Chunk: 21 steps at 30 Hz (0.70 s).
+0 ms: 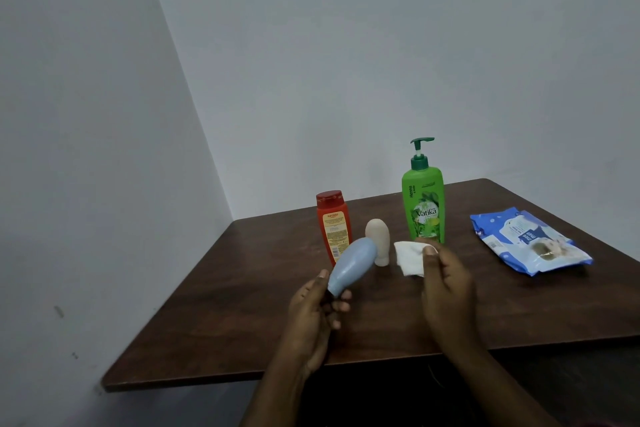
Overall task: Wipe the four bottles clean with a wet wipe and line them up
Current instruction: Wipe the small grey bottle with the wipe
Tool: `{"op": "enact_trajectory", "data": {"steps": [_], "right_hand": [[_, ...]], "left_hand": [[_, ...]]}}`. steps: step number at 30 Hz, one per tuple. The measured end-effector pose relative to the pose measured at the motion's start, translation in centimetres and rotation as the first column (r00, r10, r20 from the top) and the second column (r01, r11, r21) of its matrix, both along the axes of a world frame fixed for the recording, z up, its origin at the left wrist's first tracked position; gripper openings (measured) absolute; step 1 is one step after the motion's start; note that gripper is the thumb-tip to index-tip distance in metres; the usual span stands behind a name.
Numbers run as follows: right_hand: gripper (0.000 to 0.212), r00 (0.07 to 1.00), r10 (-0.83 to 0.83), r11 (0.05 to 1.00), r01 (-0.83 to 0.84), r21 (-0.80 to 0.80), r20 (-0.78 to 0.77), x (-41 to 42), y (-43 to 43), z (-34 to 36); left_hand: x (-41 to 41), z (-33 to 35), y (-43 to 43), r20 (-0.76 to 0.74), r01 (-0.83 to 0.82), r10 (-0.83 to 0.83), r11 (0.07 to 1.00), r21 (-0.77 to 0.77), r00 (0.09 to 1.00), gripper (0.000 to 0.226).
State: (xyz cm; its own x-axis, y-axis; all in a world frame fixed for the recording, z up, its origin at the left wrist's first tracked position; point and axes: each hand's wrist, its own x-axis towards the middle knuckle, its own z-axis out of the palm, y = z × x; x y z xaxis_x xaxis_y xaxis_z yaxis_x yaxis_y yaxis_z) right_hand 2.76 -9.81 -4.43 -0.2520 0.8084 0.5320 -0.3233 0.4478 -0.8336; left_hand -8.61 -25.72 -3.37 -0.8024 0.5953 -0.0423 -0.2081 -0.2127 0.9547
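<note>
Progress: somewhere in the middle, by judgement. One bottle in hand, three standing, no finished row yet.
Left hand (313, 315): curled round the narrow cap end of the blue bottle (351, 265), thumb on top, fingers underneath. Holds it up off the table (242, 305).
Blue bottle: tilted, fat end pointing up and away, overlapping the red bottle (332, 225) in this view. Pale matte blue, smooth, no label on the side shown. No dirt or wet sheen visible from here.
Right hand (446, 288): pinches the wipe (410, 258) between thumb and fingertips, just right of the blue bottle.
Wipe: white, bunched into a small pad, hanging from the fingers above the table. Close to the blue bottle but apart from it.
Red bottle: upright at the left of the group, red cap, yellow label facing the camera.
Beige bottle (378, 241): small, rounded top, standing between the red one and the green one.
Green bottle (423, 204): tallest, pump top, upright at the right of the group, just behind the wipe.
Cleaned so far: cannot tell for any of the three standing bottles.
Left to do: probably wipe the blue bottle, set it down, then straighten all four into a line. Standing three sit in a loose, uneven row only.
Pack of wipes (530, 241): blue, lying flat at the right of the table, well apart from the bottles.
</note>
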Motion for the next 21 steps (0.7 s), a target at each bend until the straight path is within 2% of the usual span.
{"op": "enact_trajectory", "data": {"steps": [3, 6, 8, 11, 14, 17, 21], "right_hand": [[0.023, 0.990, 0.124, 0.991, -0.120, -0.058, 0.072, -0.9, 0.7, -0.4], [0.029, 0.959, 0.242, 0.964, -0.255, 0.072, 0.146, -0.7, 0.2, -0.5], [0.032, 0.943, 0.291, 0.943, -0.311, 0.118, 0.159, -0.5, -0.1, -0.5], [0.034, 0.939, 0.305, 0.940, -0.324, 0.108, 0.160, -0.5, 0.1, -0.5], [0.033, 0.939, 0.269, 0.941, -0.304, 0.150, 0.216, -0.2, 0.0, -0.4], [0.034, 0.927, 0.228, 0.925, -0.302, 0.231, 0.297, 0.1, -0.2, -0.4], [0.051, 0.918, 0.216, 0.843, -0.347, 0.412, 0.332, 0.3, -1.0, 0.1]], "left_hand": [[0.2, 0.2, 0.1, -0.065, 0.022, -0.024, 0.999, -0.045, 0.998, 0.037], [0.8, 0.1, 0.5, -0.194, 0.007, -0.027, 0.995, -0.102, 0.981, 0.045], [1.5, 0.2, 0.8, -0.303, -0.021, -0.025, 0.989, -0.149, 0.953, 0.040], [2.2, 0.2, 1.3, -0.409, -0.031, -0.055, 0.979, -0.202, 0.911, 0.031], [2.4, 0.4, 1.6, -0.477, 0.001, -0.136, 0.962, -0.273, 0.868, 0.037], [2.4, 0.4, 1.7, -0.454, 0.053, -0.158, 0.970, -0.237, 0.877, 0.026], [2.2, 0.0, 1.8, -0.409, 0.008, -0.073, 0.987, -0.158, 0.910, 0.039]]}}
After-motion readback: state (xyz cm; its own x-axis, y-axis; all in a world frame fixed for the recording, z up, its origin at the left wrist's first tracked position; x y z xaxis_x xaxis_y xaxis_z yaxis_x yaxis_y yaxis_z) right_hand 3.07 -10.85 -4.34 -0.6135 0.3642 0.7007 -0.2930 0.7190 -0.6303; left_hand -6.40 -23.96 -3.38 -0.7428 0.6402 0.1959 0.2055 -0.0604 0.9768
